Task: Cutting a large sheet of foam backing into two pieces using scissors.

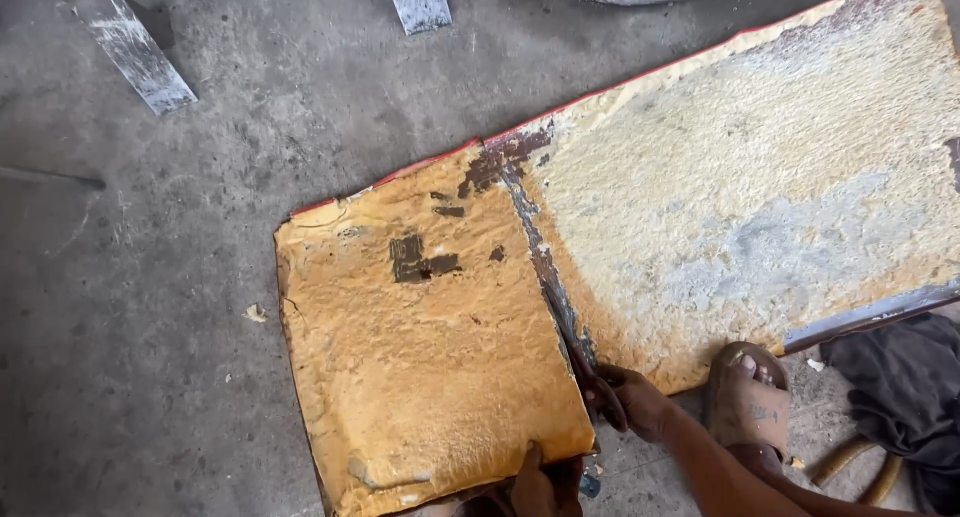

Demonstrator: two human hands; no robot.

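Note:
A large sheet lies flat on the concrete floor, with orange foam backing [420,347] on its left part and paler, worn yellow foam [760,177] on its right part. A thin red edge runs along its far side. A dark cut line runs between the two parts. My right hand [632,402] grips dark-handled scissors [580,362] whose blades lie in that cut near the sheet's front edge. My left hand [535,482] holds the near edge of the orange part, just left of the cut.
My foot in a brown sandal [745,402] rests by the sheet's front edge. A dark cloth [900,387] lies at the right, beside a grey metal bar [870,317]. Grey metal legs [135,52] [420,2] stand at the back. A thin rod [50,177] lies far left.

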